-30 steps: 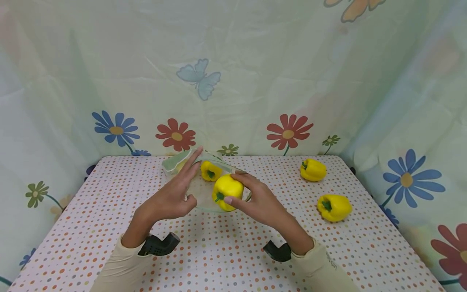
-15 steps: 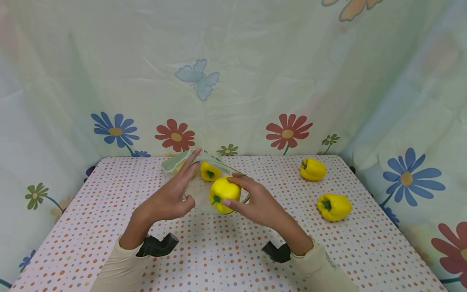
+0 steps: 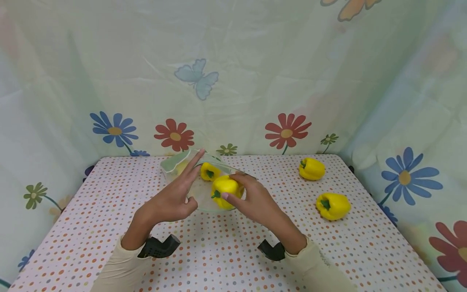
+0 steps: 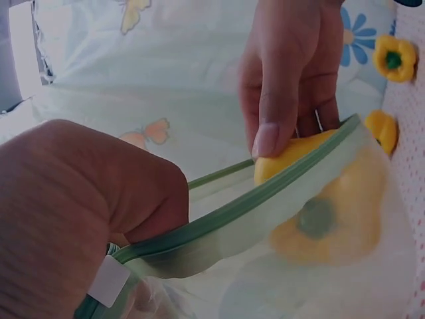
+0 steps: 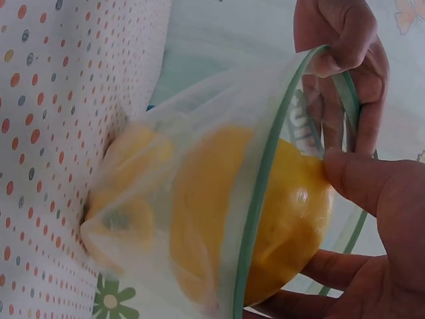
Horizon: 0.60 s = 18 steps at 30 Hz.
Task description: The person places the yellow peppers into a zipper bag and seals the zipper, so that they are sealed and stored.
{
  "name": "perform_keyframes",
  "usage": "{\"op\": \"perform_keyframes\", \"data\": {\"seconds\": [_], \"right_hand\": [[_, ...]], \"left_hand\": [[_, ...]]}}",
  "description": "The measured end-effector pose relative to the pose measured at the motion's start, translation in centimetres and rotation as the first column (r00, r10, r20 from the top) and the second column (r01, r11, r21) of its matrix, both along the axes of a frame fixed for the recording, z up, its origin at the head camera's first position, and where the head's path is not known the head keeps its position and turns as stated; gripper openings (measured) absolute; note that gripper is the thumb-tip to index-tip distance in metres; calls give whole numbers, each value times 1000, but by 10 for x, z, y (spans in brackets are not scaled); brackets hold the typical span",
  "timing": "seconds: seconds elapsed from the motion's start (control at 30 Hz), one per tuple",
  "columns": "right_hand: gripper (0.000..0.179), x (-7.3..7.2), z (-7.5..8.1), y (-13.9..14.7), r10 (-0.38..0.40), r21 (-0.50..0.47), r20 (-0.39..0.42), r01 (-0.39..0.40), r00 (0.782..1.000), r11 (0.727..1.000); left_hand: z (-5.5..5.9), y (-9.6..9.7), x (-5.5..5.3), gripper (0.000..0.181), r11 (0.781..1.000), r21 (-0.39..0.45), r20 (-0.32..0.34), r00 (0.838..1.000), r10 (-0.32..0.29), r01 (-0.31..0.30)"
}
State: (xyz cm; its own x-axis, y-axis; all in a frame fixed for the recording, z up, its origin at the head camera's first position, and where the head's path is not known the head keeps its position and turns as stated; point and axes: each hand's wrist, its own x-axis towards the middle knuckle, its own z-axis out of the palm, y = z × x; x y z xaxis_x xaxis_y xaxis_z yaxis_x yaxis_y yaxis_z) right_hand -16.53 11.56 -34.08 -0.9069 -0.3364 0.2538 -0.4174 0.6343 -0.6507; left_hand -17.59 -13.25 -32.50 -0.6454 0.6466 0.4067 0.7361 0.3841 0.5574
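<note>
A yellow bell pepper (image 3: 223, 190) sits in the mouth of a clear zip bag (image 3: 202, 196) with a green edge, partly inside it. My right hand (image 3: 260, 202) holds this pepper, thumb on the near side and fingers round the far side. The thumb of my left hand (image 3: 169, 205) hooks over the bag's green edge (image 4: 219, 222) while its fingers stretch along the opening, keeping the mouth apart. Deeper in the bag lies another yellow bell pepper (image 3: 209, 172). One more pepper (image 5: 139, 156) shows blurred through the plastic in the right wrist view.
Two loose yellow bell peppers, a farther one (image 3: 312, 168) and a nearer one (image 3: 333, 206), lie on the right of the dotted table (image 3: 226, 259). A flowered curtain (image 3: 233, 81) stands behind the table and along both sides.
The held pepper first dips slightly left and nearer, then shifts a little farther into the bag mouth. My right hand has moved slightly left with it. My left hand stays nearly still.
</note>
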Motion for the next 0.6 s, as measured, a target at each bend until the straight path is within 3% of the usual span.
{"op": "perform_keyframes", "data": {"seconds": [0.27, 0.47, 0.6], "right_hand": [[58, -2, -1, -8, -27, 48, -42, 29, 999, 998], [69, -2, -1, -8, -46, 64, -28, 47, 999, 997], [66, -1, 2, -6, -60, 67, -14, 61, 998, 996]], "left_hand": [[1, 0, 1, 78, 1000, 7, -14, 1000, -4, 4], [1, 0, 1, 83, 1000, 8, -11, 1000, -8, 8], [2, 0, 1, 85, 1000, 8, -13, 1000, -7, 7]]}}
